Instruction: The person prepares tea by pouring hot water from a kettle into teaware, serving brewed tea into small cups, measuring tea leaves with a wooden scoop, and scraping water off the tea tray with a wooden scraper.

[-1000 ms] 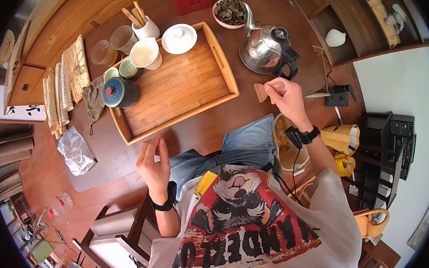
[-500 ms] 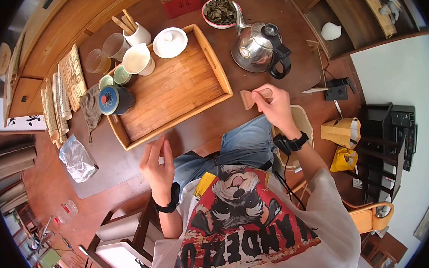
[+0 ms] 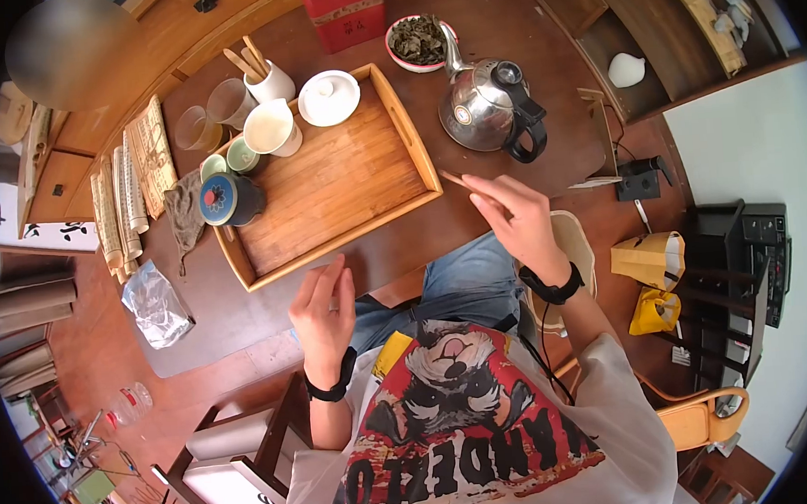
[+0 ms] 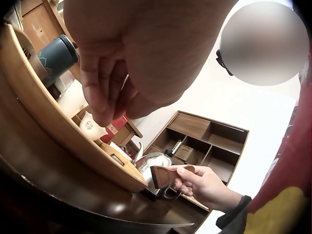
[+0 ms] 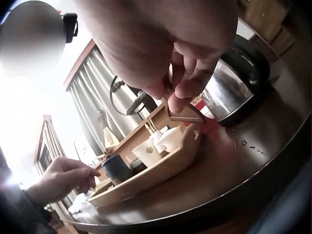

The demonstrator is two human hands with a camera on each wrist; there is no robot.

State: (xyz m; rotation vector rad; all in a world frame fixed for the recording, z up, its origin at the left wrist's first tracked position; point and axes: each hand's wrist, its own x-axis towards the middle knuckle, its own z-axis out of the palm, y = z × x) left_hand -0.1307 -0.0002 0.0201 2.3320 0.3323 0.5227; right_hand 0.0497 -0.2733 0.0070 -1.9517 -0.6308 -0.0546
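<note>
My right hand (image 3: pixel 519 225) pinches a small fan-shaped wooden brush (image 4: pixel 165 175) with a dark straight edge. Seen from the head, the brush is edge-on, just off the right front corner of a wooden tray (image 3: pixel 346 226). My left hand (image 3: pixel 322 311) hovers by the tray's front edge, fingers loosely bent with nothing in them. Along the tray's left and back sides stand a blue lidded jar (image 3: pixel 226 204), small green cups (image 3: pixel 242 155), a white pitcher (image 3: pixel 271 133) and a white lidded bowl (image 3: pixel 328 98). Dark crumbs (image 5: pixel 252 146) lie on the table in the right wrist view.
A steel kettle (image 3: pixel 482 109) stands right of the tray, beside a bowl of tea leaves (image 3: pixel 417 42) and a red box (image 3: pixel 347 15). To the left are bamboo rolls (image 3: pixel 124 209), a brown cloth (image 3: pixel 184 212), clear cups (image 3: pixel 195 131) and a foil bag (image 3: pixel 156 306).
My right hand has brought the brush left towards the tray's corner and turned it from flat-facing to edge-on. My left hand has drifted right along the tray's front side.
</note>
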